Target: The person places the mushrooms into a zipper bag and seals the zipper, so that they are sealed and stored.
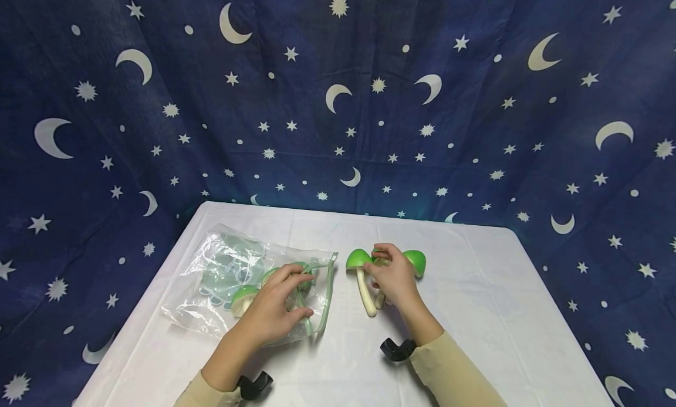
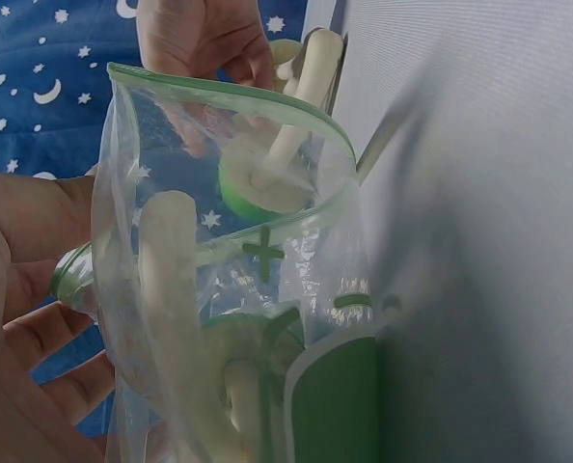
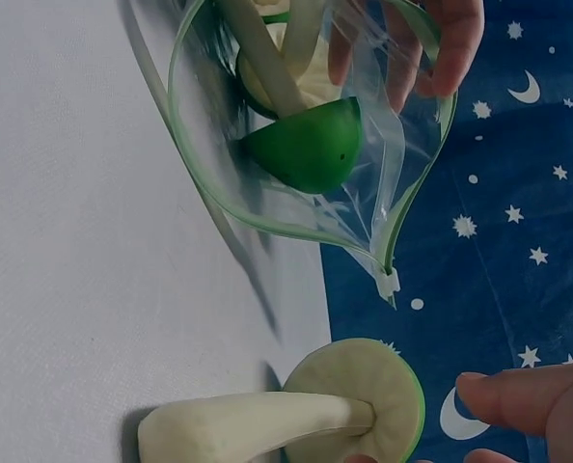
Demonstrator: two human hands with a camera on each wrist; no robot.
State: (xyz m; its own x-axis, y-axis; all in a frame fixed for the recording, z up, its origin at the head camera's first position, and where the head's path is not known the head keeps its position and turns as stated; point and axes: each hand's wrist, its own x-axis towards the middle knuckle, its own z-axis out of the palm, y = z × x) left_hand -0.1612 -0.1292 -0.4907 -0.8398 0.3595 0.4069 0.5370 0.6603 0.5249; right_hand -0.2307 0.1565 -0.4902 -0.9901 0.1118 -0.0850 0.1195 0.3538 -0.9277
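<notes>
My left hand (image 1: 277, 304) grips the rim of a clear zip bag (image 2: 238, 231) with green edging, pinching a fold near the opening. Inside the bag lie several toy mushrooms with green caps and cream stems, including one green cap (image 3: 311, 147) near the mouth. To the right, my right hand (image 1: 393, 275) hovers over a small group of similar mushrooms on the table, its fingers loosely bent. One mushroom (image 1: 359, 259) lies left of its fingertips; another (image 1: 416, 262) shows behind the hand. In the right wrist view the thumb stands apart from a mushroom cap (image 3: 397, 386).
A white cloth covers the table (image 1: 475, 313). Beyond it hangs a dark blue curtain (image 1: 338, 61) with moons and stars. The bag's left part bears a pale green print (image 1: 232, 263). Black wrist mounts (image 1: 397, 349) project beside both sleeves.
</notes>
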